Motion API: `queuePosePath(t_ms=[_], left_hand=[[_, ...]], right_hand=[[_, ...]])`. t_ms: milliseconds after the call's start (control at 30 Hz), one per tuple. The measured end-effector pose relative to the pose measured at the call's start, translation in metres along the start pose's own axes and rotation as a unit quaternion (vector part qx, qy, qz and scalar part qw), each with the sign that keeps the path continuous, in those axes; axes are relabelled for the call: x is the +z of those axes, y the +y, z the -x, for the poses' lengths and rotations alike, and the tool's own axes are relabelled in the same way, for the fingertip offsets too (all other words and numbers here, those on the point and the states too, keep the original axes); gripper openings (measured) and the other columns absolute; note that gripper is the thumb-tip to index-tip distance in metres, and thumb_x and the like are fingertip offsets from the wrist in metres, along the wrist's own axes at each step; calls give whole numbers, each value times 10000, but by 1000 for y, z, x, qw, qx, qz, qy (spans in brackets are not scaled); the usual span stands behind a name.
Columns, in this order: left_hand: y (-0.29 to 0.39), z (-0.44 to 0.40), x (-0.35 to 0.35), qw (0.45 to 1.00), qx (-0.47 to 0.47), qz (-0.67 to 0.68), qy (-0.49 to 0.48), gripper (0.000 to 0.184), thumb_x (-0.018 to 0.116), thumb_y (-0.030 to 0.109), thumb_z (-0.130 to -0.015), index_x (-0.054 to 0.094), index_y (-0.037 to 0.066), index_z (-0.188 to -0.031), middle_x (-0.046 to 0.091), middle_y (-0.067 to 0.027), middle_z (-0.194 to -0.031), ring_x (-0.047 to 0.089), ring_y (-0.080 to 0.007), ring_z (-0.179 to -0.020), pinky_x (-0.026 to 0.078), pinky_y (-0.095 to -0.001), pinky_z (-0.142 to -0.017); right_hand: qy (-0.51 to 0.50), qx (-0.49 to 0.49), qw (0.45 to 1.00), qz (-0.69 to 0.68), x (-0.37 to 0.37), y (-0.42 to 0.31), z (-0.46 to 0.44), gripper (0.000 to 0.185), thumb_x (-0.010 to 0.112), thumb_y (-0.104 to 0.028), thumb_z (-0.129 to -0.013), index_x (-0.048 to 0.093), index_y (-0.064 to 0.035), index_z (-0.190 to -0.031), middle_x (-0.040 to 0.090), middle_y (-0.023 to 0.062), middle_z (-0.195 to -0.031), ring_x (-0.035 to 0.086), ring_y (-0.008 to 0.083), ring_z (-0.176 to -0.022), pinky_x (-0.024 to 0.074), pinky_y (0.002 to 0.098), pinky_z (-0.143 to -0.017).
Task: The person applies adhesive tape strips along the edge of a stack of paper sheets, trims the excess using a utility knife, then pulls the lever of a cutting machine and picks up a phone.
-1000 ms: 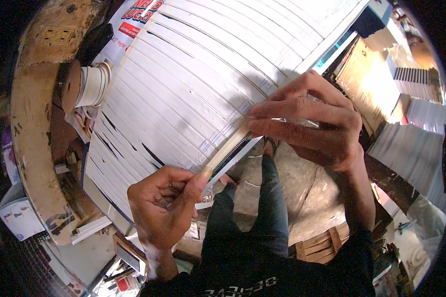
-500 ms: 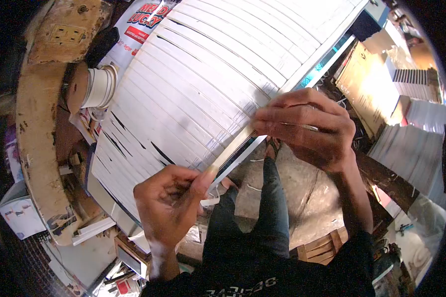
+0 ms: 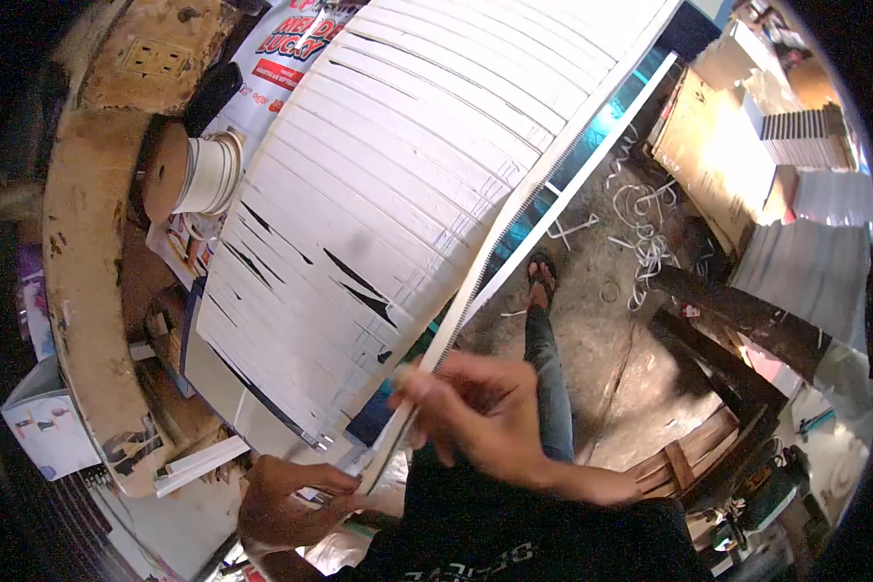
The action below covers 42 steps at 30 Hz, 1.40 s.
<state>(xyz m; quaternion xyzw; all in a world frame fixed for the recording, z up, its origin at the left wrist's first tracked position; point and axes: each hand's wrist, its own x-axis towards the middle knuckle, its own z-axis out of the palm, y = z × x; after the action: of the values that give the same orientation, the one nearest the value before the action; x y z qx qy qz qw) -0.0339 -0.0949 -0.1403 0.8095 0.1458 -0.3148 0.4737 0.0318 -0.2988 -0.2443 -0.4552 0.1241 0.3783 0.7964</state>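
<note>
Down the left side runs a worn wooden surface (image 3: 87, 281), with a spool of white tape (image 3: 211, 175) standing between it and the broad white stack (image 3: 388, 175). Beyond the spool lies a printed sheet (image 3: 286, 44) in red and blue lettering, and a white box (image 3: 53, 417) sits at lower left. On the floor to the right, white loops (image 3: 650, 233) lie tangled near a cardboard panel (image 3: 713, 126), with piled paper (image 3: 815, 276) farther right and wooden slats (image 3: 684, 456) below.

The pale strip (image 3: 470, 284) follows the lower right edge of the stack and continues past its near corner. Its end is pinched by the left hand (image 3: 296, 504). The right hand (image 3: 475, 407) has its fingers drawn close together at the strip, hiding a short length; blur leaves its grip impossible to tell.

Half a second ago, both hands were on the edge itself, the right one midway up. Now both are lower, the strip's near part stands away from the stack, and the floor loops are uncovered.
</note>
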Motion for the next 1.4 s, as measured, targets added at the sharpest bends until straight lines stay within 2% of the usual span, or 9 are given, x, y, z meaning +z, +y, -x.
queuePosePath(t_ms=[100, 167, 267, 367, 467, 533, 600, 700, 1400], left_hand=[[-12, 2, -21, 985, -13, -166, -36, 268, 852, 181, -767, 726, -27, -879, 749, -155, -840, 739, -193, -762, 584, -316, -684], [-31, -15, -24, 943, 149, -52, 293, 429, 807, 222, -821, 676, -44, -1131, 728, -162, -1007, 699, -207, -927, 538, -328, -845], [17, -55, 15, 947, 149, 10, 283, 383, 794, 171, -800, 686, -25, -1111, 713, -108, -980, 675, -196, -916, 508, -333, -902], [21, -69, 31, 988, 102, 41, 109, 300, 725, 160, -909, 672, -63, -1102, 721, -120, -857, 662, -137, -689, 522, -253, -655], [8, -69, 20, 984, 31, 123, 126, 215, 692, 115, -931, 688, -59, -1058, 712, -109, -805, 600, -73, -572, 466, -201, -522], [-1, -69, 21, 980, 50, 106, 164, 166, 676, 98, -941, 696, -55, -1001, 698, -102, -746, 544, -41, -504, 408, -185, -443], [-7, -68, 20, 970, 35, 122, 208, 156, 689, 105, -934, 692, -50, -951, 686, -100, -699, 546, -54, -483, 408, -192, -434], [-15, -65, 20, 965, 0, 156, 211, 158, 698, 112, -929, 684, -43, -899, 678, -100, -674, 537, -63, -452, 399, -199, -413], [-21, -62, 41, 961, 27, 149, 231, 175, 717, 124, -907, 663, -21, -826, 669, -94, -639, 558, -79, -443, 404, -210, -393]], right_hand=[[6, -34, 999, 4, 22, 23, 14, 229, 691, -165, -945, 739, 38, -851, 699, 80, -676, 638, 87, -558, 488, 222, -446], [2, -99, 995, 33, 36, 52, 18, 230, 698, -184, -941, 733, 11, -824, 673, 59, -635, 609, 68, -551, 477, 238, -468], [-33, -163, 981, 100, 45, 61, 24, 141, 723, -151, -907, 725, -23, -847, 667, 80, -649, 639, 107, -582, 501, 295, -530], [-48, -254, 957, 133, 47, 78, 27, 121, 699, -112, -872, 713, -24, -954, 712, 165, -834, 723, 280, -742, 556, 366, -645], [-144, -215, 883, 392, 14, 38, 18, 166, 704, -49, -863, 724, 37, -1004, 737, 168, -874, 722, 169, -750, 571, 306, -672], [-80, -131, 916, 372, -25, -6, 15, 195, 702, -118, -896, 719, 26, -1027, 741, 156, -935, 720, 161, -811, 564, 307, -688], [188, -322, 911, 177, -53, -17, -14, 235, 711, -245, -925, 716, -15, -975, 727, 62, -871, 677, 110, -701, 523, 252, -570], [280, -251, 912, 163, -72, -75, -44, 289, 766, -317, -879, 710, -36, -915, 691, 34, -766, 637, 82, -636, 465, 198, -512], [172, -219, 943, 181, -53, -52, -58, 357, 835, -326, -801, 696, -21, -678, 632, -4, -611, 541, 50, -538, 398, 201, -499]])
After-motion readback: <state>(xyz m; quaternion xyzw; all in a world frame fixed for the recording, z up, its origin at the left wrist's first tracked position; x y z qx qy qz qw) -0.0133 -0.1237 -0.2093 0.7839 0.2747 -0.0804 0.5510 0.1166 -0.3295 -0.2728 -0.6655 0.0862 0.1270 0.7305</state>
